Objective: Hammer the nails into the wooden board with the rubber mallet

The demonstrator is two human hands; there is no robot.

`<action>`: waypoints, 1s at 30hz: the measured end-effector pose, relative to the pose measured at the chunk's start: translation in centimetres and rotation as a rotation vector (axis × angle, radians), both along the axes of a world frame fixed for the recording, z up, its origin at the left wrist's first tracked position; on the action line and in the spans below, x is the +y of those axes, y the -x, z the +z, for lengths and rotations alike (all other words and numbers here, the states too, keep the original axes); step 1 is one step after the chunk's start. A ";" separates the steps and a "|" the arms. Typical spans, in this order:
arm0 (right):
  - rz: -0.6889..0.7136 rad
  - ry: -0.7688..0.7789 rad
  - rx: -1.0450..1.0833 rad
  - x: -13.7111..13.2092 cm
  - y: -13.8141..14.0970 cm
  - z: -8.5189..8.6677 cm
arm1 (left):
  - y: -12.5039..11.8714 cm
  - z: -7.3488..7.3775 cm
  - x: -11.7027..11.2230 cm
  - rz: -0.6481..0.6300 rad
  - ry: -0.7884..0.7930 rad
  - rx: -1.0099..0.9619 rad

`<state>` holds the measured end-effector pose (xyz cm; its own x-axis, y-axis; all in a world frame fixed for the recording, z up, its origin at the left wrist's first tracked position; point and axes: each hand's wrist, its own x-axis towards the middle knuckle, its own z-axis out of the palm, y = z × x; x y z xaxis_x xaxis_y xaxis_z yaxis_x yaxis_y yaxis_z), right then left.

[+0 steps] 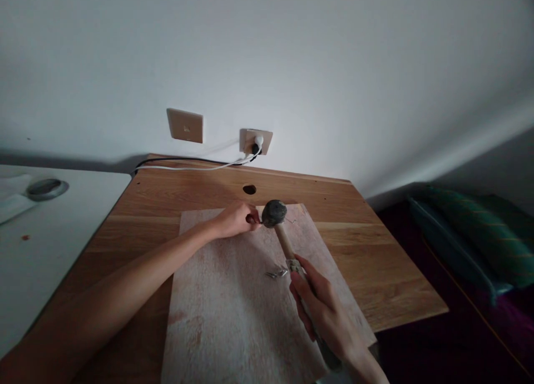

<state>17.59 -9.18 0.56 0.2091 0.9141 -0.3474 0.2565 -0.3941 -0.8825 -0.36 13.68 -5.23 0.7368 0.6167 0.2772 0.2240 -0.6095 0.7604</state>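
The fingertips of the left hand (236, 220) are drawn together beside the mallet head; whether they grip anything cannot be determined, as the head and shadow obscure the spot. The right hand (323, 303) is closed around the handle of a mallet with a dark rounded head and pale wooden shaft (284, 242), covering part of its lower length. The mallet is over the far part of a weathered, whitish rectangular board (217, 311); contact between head and board cannot be confirmed. Its long axis runs from lower right to upper left, head toward the wall (334, 83). Small silvery metal pieces (277, 272), too blurred to identify, lie on the board just left of the right hand. Beneath the board is a brown wooden tabletop (392, 278); white and black cables (187, 167) cross its far edge, clear of the mallet.
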 end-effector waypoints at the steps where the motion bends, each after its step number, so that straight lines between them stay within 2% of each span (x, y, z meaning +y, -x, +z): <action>1: 0.005 -0.002 0.000 -0.1 0.0 -0.2 | 0.0 -0.1 0.0 -0.011 -0.003 -0.012; 9: -0.047 -0.028 0.021 -0.6 0.3 -0.8 | 0.1 0.1 0.0 -0.010 0.003 -0.001; 14: -0.031 -0.014 0.003 -0.6 -0.1 -0.8 | 0.1 0.4 -0.1 -0.004 0.040 0.016; 24: -0.029 -0.012 0.012 -0.7 -0.5 -1.6 | 0.1 -0.1 0.0 0.020 0.050 0.020; 30: 0.009 0.002 -0.013 -0.6 -0.6 -1.4 | 0.0 -0.5 0.1 0.000 0.030 -0.002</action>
<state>18.22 -9.82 -0.86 0.2052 0.9152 -0.3468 0.2712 -0.3936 -0.8784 -0.38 13.82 -5.68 0.7366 0.6244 0.2601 0.2226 -0.5869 0.7785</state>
